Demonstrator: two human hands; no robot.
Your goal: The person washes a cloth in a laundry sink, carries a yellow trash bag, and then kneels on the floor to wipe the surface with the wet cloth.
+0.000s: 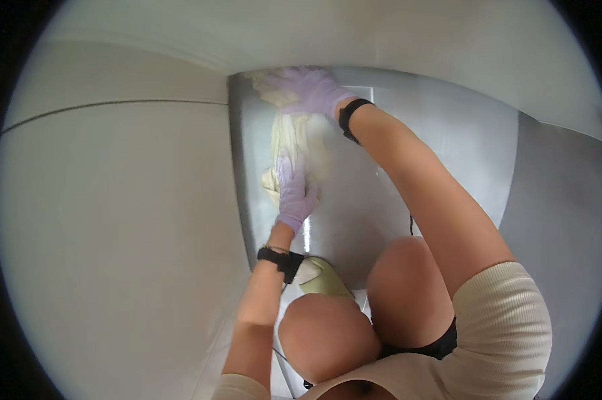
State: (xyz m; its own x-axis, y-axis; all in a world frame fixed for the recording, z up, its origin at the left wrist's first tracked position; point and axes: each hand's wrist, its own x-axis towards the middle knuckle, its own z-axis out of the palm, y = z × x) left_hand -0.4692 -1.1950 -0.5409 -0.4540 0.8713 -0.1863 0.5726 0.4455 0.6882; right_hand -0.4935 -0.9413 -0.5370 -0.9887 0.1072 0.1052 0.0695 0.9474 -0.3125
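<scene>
A pale yellow-white cloth [289,137] lies bunched and stretched out on a smooth, shiny grey surface [354,193]. My left hand [295,192], in a thin lilac glove, rests flat on the near end of the cloth with its fingers extended. Farther off, near the surface's back left corner, my right hand [309,91] in a matching glove presses the far end of the cloth. Its fingers look spread but are somewhat blurred. Part of the cloth is hidden beneath both hands.
A pale panel [114,220] with a dark seam borders the surface on the left, and another pale wall [407,40] at the back. Close in front are my bent knees and a light green shoe [324,279]. Black bands circle both wrists.
</scene>
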